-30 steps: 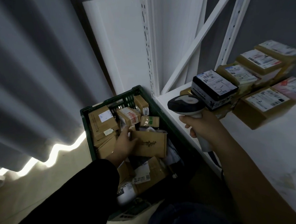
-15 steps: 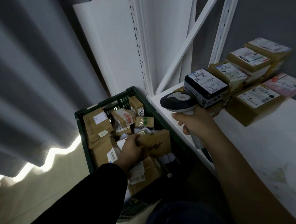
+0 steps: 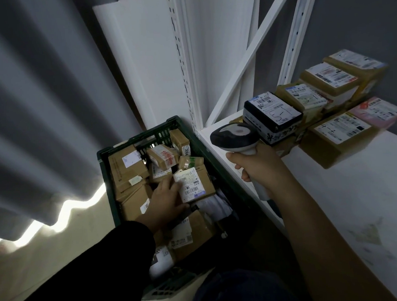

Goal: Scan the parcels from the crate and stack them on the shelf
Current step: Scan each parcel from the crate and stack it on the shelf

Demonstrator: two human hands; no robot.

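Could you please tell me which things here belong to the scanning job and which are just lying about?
Job: dark green plastic crate; brown cardboard parcel with white label, gripped by left hand; grey handheld scanner in right hand; white metal shelf; labelled parcels stacked there.
Lying about: grey pleated curtain; white flat board leaning upright.

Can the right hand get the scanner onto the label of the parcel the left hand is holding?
Probably yes: the label faces up, the left hand grips the parcel at its edge clear of the barcode, and nothing stands between it and the scanner in the right hand.
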